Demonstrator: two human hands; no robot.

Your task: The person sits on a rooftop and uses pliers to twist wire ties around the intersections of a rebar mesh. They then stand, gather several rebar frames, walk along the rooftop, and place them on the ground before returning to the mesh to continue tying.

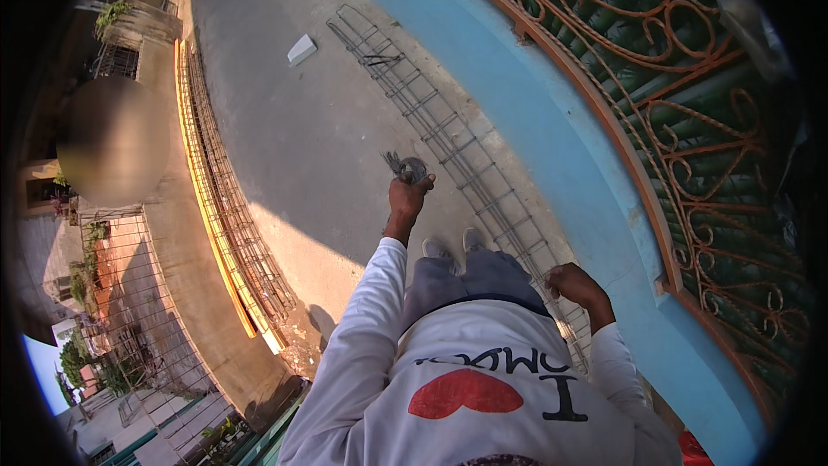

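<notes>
My left hand [407, 198] is out in front of me, its fingers closed round a small, dark, cup-like container [416, 169]. Thin dark wire ends [393, 160] stick out of its left side. Down by my right hip, my right hand [573, 283] has its fingers curled; what they hold, if anything, is too small to tell. That hand is over the long rebar cage [445, 140], which lies on the ground just right of my shoes [455, 243]. The cage has long bars joined by several cross stirrups.
A low blue wall [517, 60] with an orange-brown scrolled metal grille [690, 121] bounds the right side. A white block [302, 49] lies ahead on the grey pavement. More rebar cages [233, 181] and long yellow boards [203, 181] lie at the left.
</notes>
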